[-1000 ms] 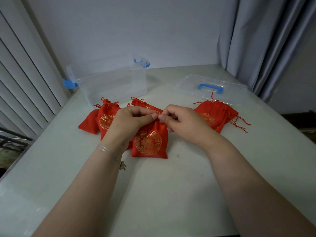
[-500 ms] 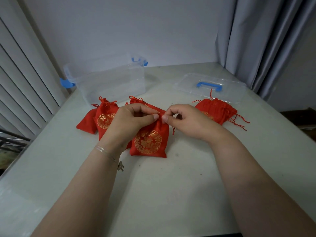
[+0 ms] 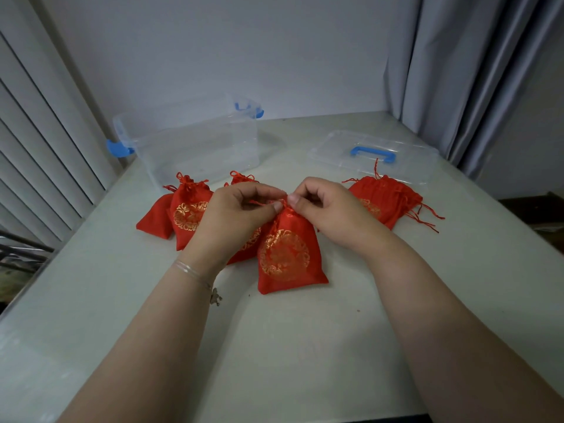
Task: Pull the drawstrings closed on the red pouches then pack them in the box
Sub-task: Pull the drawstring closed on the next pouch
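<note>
A: Red satin pouch (image 3: 287, 257), gold round motif on its face, lies at table (image 3: 274, 346) centre. Neck gathered tight.

B: Hands?

A: Left hand (image 3: 232, 218) pinches the drawstring (image 3: 259, 203) at the left of the neck, thumb against forefinger. Right hand (image 3: 329, 209) pinches the neck from the right, the other fingers curled. Fingertips of the two hands almost meet above the pouch.

B: Other pouches?

A: Left group (image 3: 186, 212): cinched pouches lying together just left of the left hand, one partly under it; exact count unclear. Right pouch (image 3: 384, 199) lies beside the right hand with its mouth slack and strings trailing off to the right.

B: Box?

A: Clear box (image 3: 195, 141), blue latches at both ends, far left, behind the left group. Nothing red visible inside. Its lid (image 3: 372, 157), with a blue handle, lies flat at far right, touching the right pouch's far edge.

B: Any writing?

A: No readable text or brand. The gold motif is too blurred to resolve. Thin bracelet (image 3: 192, 271) with a small charm on the left wrist.
</note>
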